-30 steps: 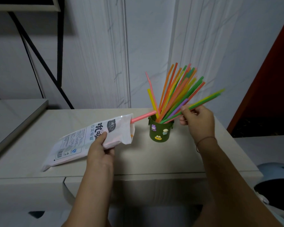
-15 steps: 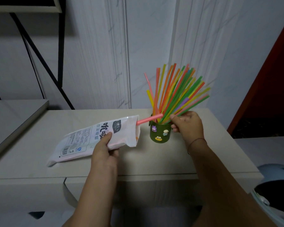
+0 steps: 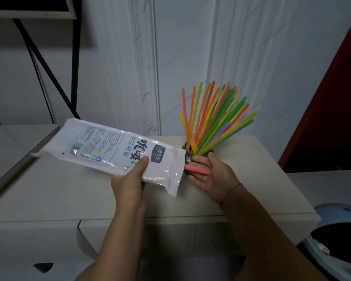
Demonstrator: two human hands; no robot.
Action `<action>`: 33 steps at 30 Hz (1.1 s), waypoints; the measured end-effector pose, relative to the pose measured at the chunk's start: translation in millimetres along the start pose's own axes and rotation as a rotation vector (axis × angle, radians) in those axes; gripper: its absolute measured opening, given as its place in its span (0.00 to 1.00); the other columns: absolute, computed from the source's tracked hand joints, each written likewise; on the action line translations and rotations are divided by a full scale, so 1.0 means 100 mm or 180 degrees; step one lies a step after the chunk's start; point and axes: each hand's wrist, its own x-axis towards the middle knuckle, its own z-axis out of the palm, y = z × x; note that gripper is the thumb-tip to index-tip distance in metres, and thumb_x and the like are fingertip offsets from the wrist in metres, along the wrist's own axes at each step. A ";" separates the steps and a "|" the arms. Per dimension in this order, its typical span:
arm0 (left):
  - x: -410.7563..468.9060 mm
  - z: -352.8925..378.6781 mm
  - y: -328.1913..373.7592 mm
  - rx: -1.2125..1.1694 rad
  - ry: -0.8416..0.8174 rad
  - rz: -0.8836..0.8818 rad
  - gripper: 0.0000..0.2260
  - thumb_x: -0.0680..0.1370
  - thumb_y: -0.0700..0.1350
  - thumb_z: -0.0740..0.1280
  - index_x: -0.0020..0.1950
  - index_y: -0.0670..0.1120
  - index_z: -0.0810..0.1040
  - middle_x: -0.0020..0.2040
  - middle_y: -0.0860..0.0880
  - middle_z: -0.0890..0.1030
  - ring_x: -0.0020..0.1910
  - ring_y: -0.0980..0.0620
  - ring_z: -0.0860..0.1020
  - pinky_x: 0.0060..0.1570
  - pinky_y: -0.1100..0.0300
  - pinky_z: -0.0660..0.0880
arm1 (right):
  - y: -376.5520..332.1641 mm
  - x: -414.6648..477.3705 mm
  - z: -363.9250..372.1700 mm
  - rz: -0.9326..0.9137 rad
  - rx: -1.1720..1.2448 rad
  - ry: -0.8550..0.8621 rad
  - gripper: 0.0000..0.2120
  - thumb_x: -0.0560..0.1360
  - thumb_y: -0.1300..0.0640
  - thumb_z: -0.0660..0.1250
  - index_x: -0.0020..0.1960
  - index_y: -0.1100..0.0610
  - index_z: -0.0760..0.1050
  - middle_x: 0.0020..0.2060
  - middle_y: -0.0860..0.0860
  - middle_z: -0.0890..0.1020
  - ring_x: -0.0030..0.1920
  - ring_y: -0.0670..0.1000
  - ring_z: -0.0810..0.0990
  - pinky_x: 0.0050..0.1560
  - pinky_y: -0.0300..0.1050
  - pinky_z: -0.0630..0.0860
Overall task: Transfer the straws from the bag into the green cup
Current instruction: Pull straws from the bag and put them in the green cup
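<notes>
The bag (image 3: 109, 147) is gripped by the left hand (image 3: 130, 179) and held clear of the table (image 3: 261, 179), its thumb pressed on the upper face and its fingers curled beneath. The bag is tilted, with its sealed end up at the far left and its open mouth down at the right, just beside the green cup (image 3: 185, 152). A pink straw (image 3: 197, 169) is seen sticking out of that mouth and lying across the right hand (image 3: 213, 175), which is turned palm up with its fingers loosely spread below the straw and the thumb above it. The cup is largely hidden behind the bag and the right hand, touching or nearly touching both. The straws (image 3: 213, 122) already standing in it are fanned up and to the right.

On the bag, upside down, "百支吸管" and a dark badge reading "王牌亿品" can be made out; a barcode (image 3: 75, 149) is printed further left, and the fine print is too small to read.

The bag is made of glossy, crinkled white film. The straws are thin, straight tubes in neon pink, orange, yellow, green and purple. A small purple sticker (image 3: 188, 159) is stuck on the cup. The tabletop is pale, smooth and matt.
</notes>
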 end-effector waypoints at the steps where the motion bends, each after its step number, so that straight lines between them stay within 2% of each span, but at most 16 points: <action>1: -0.02 0.01 0.01 0.0081 -0.0051 0.0136 0.20 0.68 0.34 0.74 0.58 0.47 0.79 0.50 0.49 0.86 0.46 0.53 0.84 0.42 0.59 0.81 | 0.02 -0.02 0.04 0.0113 0.0133 -0.0106 0.25 0.81 0.45 0.48 0.62 0.61 0.73 0.59 0.60 0.78 0.52 0.56 0.79 0.56 0.49 0.73; 3: -0.05 0.05 0.01 0.0231 -0.0152 0.0373 0.23 0.69 0.35 0.74 0.63 0.47 0.77 0.55 0.48 0.84 0.51 0.51 0.83 0.49 0.54 0.81 | 0.07 -0.05 0.12 0.0344 0.0452 -0.0336 0.24 0.82 0.47 0.47 0.64 0.62 0.71 0.58 0.60 0.77 0.46 0.55 0.80 0.53 0.49 0.73; 5: -0.08 0.08 0.01 0.0305 -0.0239 0.0520 0.25 0.69 0.36 0.74 0.65 0.47 0.76 0.57 0.48 0.83 0.54 0.50 0.82 0.55 0.49 0.79 | 0.11 -0.05 0.15 0.0526 0.0723 -0.0478 0.22 0.81 0.48 0.49 0.63 0.61 0.73 0.53 0.59 0.79 0.47 0.56 0.79 0.48 0.51 0.74; 7: -0.10 0.10 0.01 0.0325 -0.0316 0.0603 0.24 0.70 0.37 0.74 0.64 0.48 0.76 0.58 0.49 0.83 0.56 0.51 0.82 0.58 0.47 0.77 | 0.14 -0.04 0.15 0.0658 0.0840 -0.0541 0.19 0.80 0.49 0.53 0.57 0.60 0.76 0.50 0.58 0.79 0.48 0.57 0.78 0.46 0.52 0.74; 11: -0.12 0.12 0.01 0.0367 -0.0409 0.0667 0.21 0.71 0.39 0.74 0.61 0.54 0.76 0.60 0.50 0.82 0.58 0.51 0.80 0.61 0.45 0.75 | 0.15 -0.01 0.13 0.0772 0.0844 -0.0524 0.18 0.80 0.49 0.54 0.51 0.60 0.77 0.55 0.58 0.78 0.49 0.57 0.78 0.49 0.55 0.73; 15: -0.13 0.14 0.01 0.0533 -0.0546 0.0730 0.21 0.72 0.41 0.73 0.61 0.56 0.74 0.61 0.51 0.81 0.59 0.52 0.80 0.60 0.45 0.76 | 0.13 -0.03 0.14 0.0802 0.0862 -0.0536 0.17 0.80 0.51 0.56 0.55 0.61 0.77 0.60 0.57 0.77 0.50 0.57 0.78 0.44 0.54 0.74; 17: -0.14 0.15 0.00 0.0633 -0.0683 0.0738 0.20 0.73 0.41 0.72 0.62 0.55 0.74 0.61 0.51 0.81 0.58 0.52 0.80 0.59 0.46 0.76 | 0.10 -0.05 0.14 0.0802 0.0909 -0.0607 0.16 0.79 0.52 0.58 0.59 0.61 0.75 0.60 0.57 0.78 0.50 0.56 0.78 0.46 0.53 0.75; 20: -0.15 0.14 -0.03 0.0797 -0.0893 0.0551 0.19 0.73 0.41 0.72 0.62 0.54 0.75 0.58 0.51 0.82 0.53 0.54 0.82 0.52 0.51 0.80 | 0.09 -0.06 0.17 0.0705 0.0979 -0.0786 0.17 0.78 0.55 0.60 0.64 0.62 0.74 0.61 0.58 0.78 0.59 0.58 0.77 0.53 0.52 0.75; 22: -0.15 0.12 -0.06 0.0888 -0.0991 0.0331 0.20 0.73 0.42 0.72 0.64 0.53 0.75 0.57 0.51 0.83 0.52 0.54 0.83 0.47 0.54 0.81 | 0.08 -0.10 0.20 0.0650 0.1082 -0.1147 0.16 0.76 0.58 0.60 0.58 0.64 0.78 0.57 0.61 0.81 0.57 0.60 0.80 0.53 0.54 0.78; 24: -0.14 0.10 -0.07 0.0970 -0.0988 0.0158 0.21 0.73 0.43 0.72 0.66 0.52 0.74 0.57 0.51 0.83 0.52 0.52 0.82 0.44 0.56 0.82 | 0.07 -0.16 0.23 0.0677 0.1272 -0.1490 0.14 0.72 0.60 0.60 0.50 0.65 0.82 0.47 0.62 0.84 0.46 0.60 0.84 0.47 0.55 0.82; 26: -0.12 0.08 -0.07 0.0974 -0.0879 0.0133 0.20 0.73 0.43 0.72 0.64 0.52 0.75 0.56 0.50 0.83 0.51 0.51 0.83 0.40 0.58 0.81 | 0.07 -0.17 0.23 0.0615 0.1101 -0.1360 0.13 0.74 0.60 0.60 0.50 0.63 0.81 0.38 0.58 0.85 0.41 0.57 0.85 0.48 0.53 0.81; 28: -0.09 0.07 -0.08 0.0889 -0.0759 0.0126 0.19 0.73 0.42 0.72 0.63 0.52 0.75 0.55 0.50 0.84 0.49 0.51 0.83 0.37 0.59 0.80 | 0.08 -0.14 0.20 0.0505 0.0605 -0.0846 0.09 0.77 0.57 0.60 0.49 0.59 0.78 0.29 0.52 0.83 0.39 0.54 0.83 0.44 0.49 0.81; 30: -0.07 0.05 -0.08 0.0715 -0.0621 -0.0009 0.21 0.73 0.41 0.71 0.65 0.50 0.75 0.55 0.49 0.84 0.49 0.50 0.83 0.38 0.58 0.81 | 0.08 -0.12 0.17 0.0394 0.0289 -0.0501 0.08 0.78 0.55 0.61 0.52 0.57 0.75 0.31 0.51 0.82 0.39 0.53 0.80 0.39 0.45 0.79; 33: -0.01 0.02 -0.07 0.0281 -0.0362 -0.0392 0.18 0.73 0.39 0.71 0.63 0.48 0.77 0.53 0.48 0.84 0.46 0.52 0.84 0.37 0.58 0.81 | 0.07 -0.14 0.16 0.0103 -0.0269 -0.0371 0.07 0.77 0.55 0.62 0.52 0.57 0.75 0.38 0.53 0.80 0.32 0.48 0.78 0.32 0.39 0.74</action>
